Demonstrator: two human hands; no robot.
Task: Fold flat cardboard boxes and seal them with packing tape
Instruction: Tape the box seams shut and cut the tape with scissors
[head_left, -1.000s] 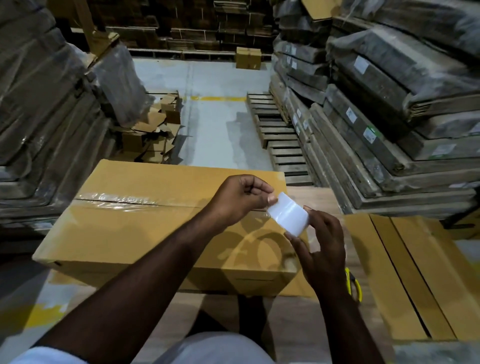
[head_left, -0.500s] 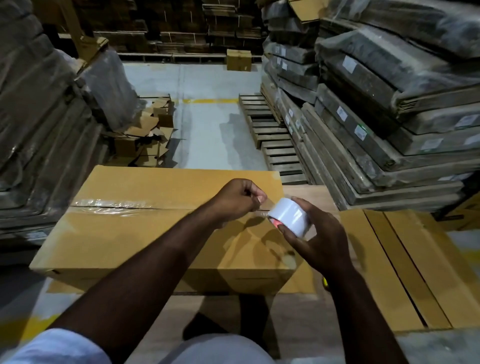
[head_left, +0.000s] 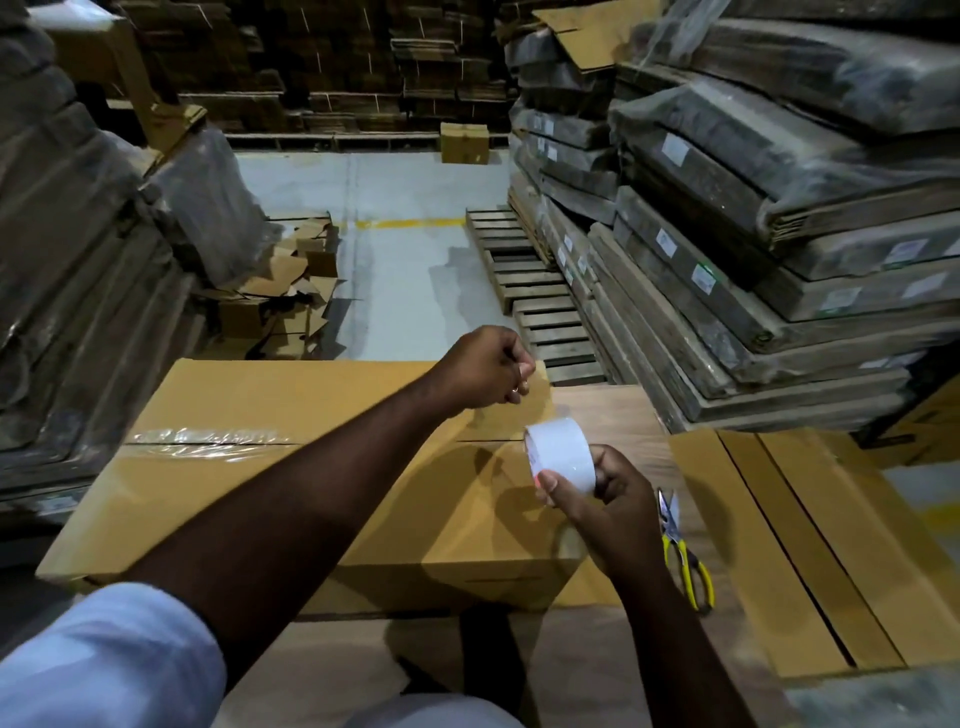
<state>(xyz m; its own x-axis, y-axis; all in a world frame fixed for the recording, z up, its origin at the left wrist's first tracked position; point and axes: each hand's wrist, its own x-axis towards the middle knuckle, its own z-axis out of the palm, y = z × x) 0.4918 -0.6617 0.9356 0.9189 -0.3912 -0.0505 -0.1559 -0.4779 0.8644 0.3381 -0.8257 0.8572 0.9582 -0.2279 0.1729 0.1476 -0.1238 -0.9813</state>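
Note:
A folded brown cardboard box (head_left: 249, 499) lies on the wooden table, its top seam partly covered by clear tape (head_left: 208, 435) on the left half. My right hand (head_left: 608, 499) grips a white roll of packing tape (head_left: 563, 451) just above the box's right end. My left hand (head_left: 488, 369) pinches the free end of the clear tape and holds it up over the box's far right corner, a short stretch away from the roll.
Yellow-handled scissors (head_left: 680, 556) lie on the table (head_left: 613, 410) right of the box. Flat cardboard sheets (head_left: 810, 540) lie at the right. Wrapped cardboard bundles (head_left: 753, 218) tower on the right and left. Wooden pallets (head_left: 530, 291) and loose scrap boxes (head_left: 280, 301) sit on the floor beyond.
My left hand has drawn the tape end up and away from the roll. My right hand has lowered the roll a little and turned it.

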